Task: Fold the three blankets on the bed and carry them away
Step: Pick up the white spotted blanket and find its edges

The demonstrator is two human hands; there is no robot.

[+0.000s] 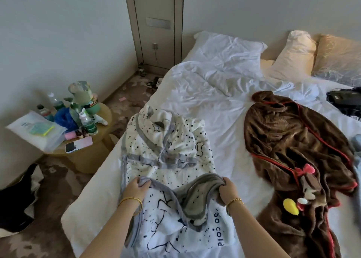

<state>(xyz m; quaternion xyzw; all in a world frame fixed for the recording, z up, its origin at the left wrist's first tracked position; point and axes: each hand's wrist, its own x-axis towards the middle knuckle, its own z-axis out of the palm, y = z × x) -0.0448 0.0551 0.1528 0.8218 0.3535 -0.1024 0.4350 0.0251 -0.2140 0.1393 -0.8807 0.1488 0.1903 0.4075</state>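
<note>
A white blanket (pixel 168 146) with black dots and grey trim lies along the left side of the bed (pixel 224 105). My left hand (pixel 135 187) grips its grey edge at the near left. My right hand (pixel 227 190) grips the same grey edge at the near right, and the fabric sags in a loop between them. To the right, a brown fleece blanket (pixel 289 140) with red piping and small plush decorations is spread out crumpled. A pale blue fabric (pixel 356 142) shows at the far right edge, mostly cut off.
A round wooden side table (pixel 93 154) beside the bed holds bottles, a phone and a plastic bag. White pillows (pixel 230 48) and a cream pillow (pixel 293 56) lie at the head. A black object (pixel 343 98) sits on the bed's right. Dark clothing lies on the floor at left.
</note>
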